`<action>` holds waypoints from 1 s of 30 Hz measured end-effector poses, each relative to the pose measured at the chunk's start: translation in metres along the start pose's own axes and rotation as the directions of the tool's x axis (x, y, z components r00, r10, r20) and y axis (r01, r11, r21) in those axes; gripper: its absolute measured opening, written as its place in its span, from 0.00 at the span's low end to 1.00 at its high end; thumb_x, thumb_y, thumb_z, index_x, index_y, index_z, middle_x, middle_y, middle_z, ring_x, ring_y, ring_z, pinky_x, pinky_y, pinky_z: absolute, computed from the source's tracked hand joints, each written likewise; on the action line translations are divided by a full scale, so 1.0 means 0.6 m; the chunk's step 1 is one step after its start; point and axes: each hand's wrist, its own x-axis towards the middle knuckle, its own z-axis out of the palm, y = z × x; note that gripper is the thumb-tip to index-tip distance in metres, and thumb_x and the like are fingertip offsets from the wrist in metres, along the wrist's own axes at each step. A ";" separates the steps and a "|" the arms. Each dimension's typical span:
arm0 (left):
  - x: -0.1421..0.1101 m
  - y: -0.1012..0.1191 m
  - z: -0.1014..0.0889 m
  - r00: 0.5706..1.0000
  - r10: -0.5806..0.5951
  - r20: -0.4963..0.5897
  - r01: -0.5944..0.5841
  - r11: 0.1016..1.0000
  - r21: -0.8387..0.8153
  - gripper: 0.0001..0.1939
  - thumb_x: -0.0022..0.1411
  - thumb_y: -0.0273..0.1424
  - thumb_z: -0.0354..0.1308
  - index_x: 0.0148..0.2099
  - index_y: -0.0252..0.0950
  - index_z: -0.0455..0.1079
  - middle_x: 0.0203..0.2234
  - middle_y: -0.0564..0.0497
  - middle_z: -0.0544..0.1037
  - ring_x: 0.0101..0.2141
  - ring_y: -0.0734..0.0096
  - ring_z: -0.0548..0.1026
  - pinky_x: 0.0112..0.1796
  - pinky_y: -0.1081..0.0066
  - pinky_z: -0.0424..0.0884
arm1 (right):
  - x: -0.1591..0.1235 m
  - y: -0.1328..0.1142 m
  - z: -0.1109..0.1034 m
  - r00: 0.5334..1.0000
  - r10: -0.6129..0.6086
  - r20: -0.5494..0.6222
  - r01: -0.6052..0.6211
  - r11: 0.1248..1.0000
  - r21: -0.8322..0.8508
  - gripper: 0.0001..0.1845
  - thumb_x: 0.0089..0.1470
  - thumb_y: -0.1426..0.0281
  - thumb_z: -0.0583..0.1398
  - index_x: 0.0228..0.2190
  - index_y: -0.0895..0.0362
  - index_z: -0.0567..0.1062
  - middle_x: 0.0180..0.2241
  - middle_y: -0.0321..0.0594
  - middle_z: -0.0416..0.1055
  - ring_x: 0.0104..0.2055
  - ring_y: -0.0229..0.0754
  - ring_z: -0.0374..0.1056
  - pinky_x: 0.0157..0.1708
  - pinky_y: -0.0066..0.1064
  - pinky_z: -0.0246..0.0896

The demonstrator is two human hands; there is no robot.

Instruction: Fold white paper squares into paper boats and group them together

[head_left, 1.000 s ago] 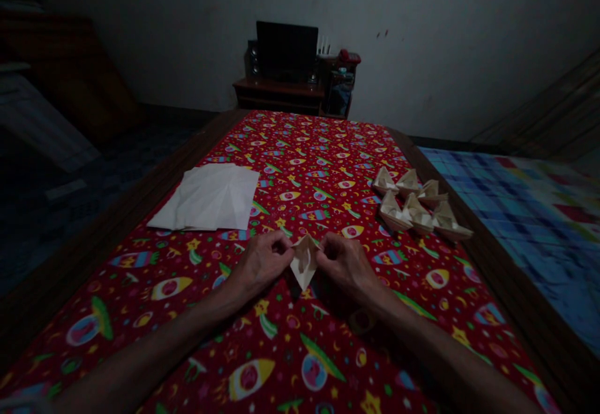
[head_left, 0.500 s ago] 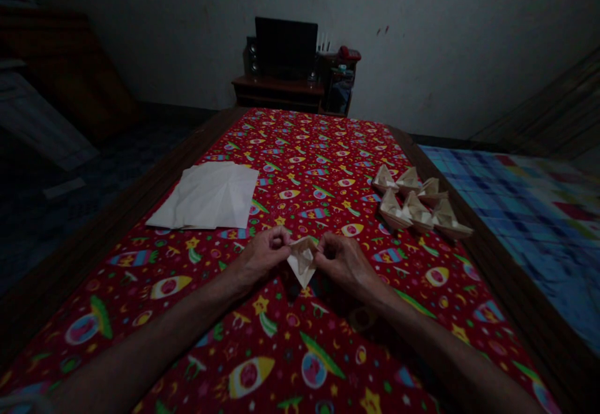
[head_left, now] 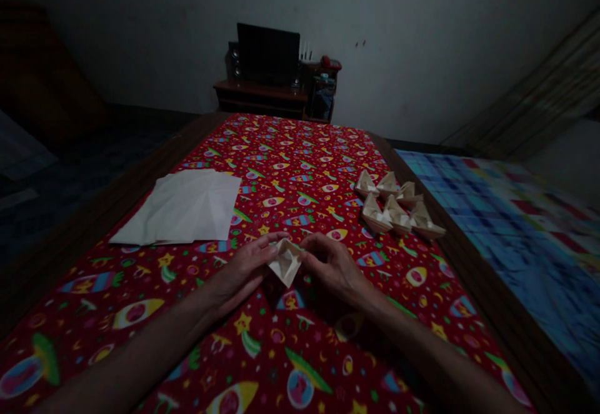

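A small piece of folded paper (head_left: 287, 265), pale with a pointed lower corner and a hollow in its middle, is held between my two hands. My left hand (head_left: 250, 268) grips its left side, with the thumb on the near face and the fingers behind. At its right edge, my right hand (head_left: 334, 267) pinches the paper between thumb and curled fingers. To the right stand several folded paper boats (head_left: 397, 215) in two rows. A fanned stack of white paper sheets (head_left: 187, 207) lies to the left, beyond my left hand.
A red patterned cloth (head_left: 300, 176) covers the long table, whose dark wooden edge (head_left: 440, 232) shows at the right. A monitor (head_left: 268, 54) with speakers and a red telephone (head_left: 330, 62) stand by the far wall. Right of the table is a checked bed cover (head_left: 473, 214).
The view has turned a little to the right, so things sit further left. My left fingers have straightened from a fingertip pinch to lie along the paper, which has opened a little and tilted.
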 end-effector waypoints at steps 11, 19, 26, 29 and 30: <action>0.029 -0.014 0.011 0.997 0.054 0.050 -0.053 0.998 -0.025 0.26 0.50 0.31 0.65 0.53 0.34 0.68 0.48 0.42 0.74 0.48 0.58 0.72 0.50 0.65 0.66 | -0.001 0.003 -0.007 0.965 -0.198 -0.175 0.151 0.957 -0.246 0.08 0.57 0.70 0.55 0.28 0.57 0.72 0.24 0.36 0.70 0.24 0.34 0.64 0.24 0.24 0.56; 0.067 -0.026 0.012 0.995 0.011 -0.104 -0.005 0.998 0.058 0.31 0.45 0.28 0.69 0.52 0.35 0.66 0.31 0.52 0.78 0.31 0.71 0.77 0.36 0.73 0.72 | -0.003 0.003 -0.014 0.968 -0.219 -0.121 0.174 0.937 -0.302 0.11 0.56 0.72 0.53 0.24 0.57 0.70 0.21 0.36 0.68 0.21 0.33 0.60 0.22 0.23 0.52; 0.073 -0.020 0.011 0.998 -0.041 -0.048 0.043 0.998 0.037 0.37 0.46 0.29 0.69 0.59 0.36 0.60 0.30 0.52 0.78 0.32 0.73 0.76 0.37 0.75 0.71 | 0.000 0.000 -0.029 0.990 -0.104 -0.097 0.072 0.954 -0.292 0.12 0.57 0.71 0.52 0.24 0.58 0.70 0.20 0.34 0.66 0.21 0.32 0.59 0.21 0.23 0.51; 0.070 -0.013 0.008 0.999 -0.025 -0.043 0.026 1.000 0.012 0.33 0.51 0.30 0.66 0.59 0.37 0.61 0.38 0.47 0.78 0.34 0.75 0.75 0.39 0.77 0.70 | 0.004 -0.003 -0.063 0.992 -0.010 -0.127 -0.026 0.960 -0.279 0.14 0.58 0.68 0.52 0.24 0.58 0.71 0.19 0.33 0.65 0.21 0.33 0.59 0.20 0.22 0.51; 0.069 -0.012 0.006 0.999 -0.019 -0.038 0.019 1.000 0.006 0.31 0.52 0.31 0.65 0.58 0.36 0.62 0.39 0.46 0.78 0.35 0.76 0.75 0.39 0.77 0.69 | 0.006 -0.004 -0.081 0.988 0.001 -0.154 -0.047 0.954 -0.297 0.15 0.58 0.66 0.52 0.23 0.58 0.71 0.19 0.33 0.65 0.21 0.33 0.59 0.20 0.22 0.51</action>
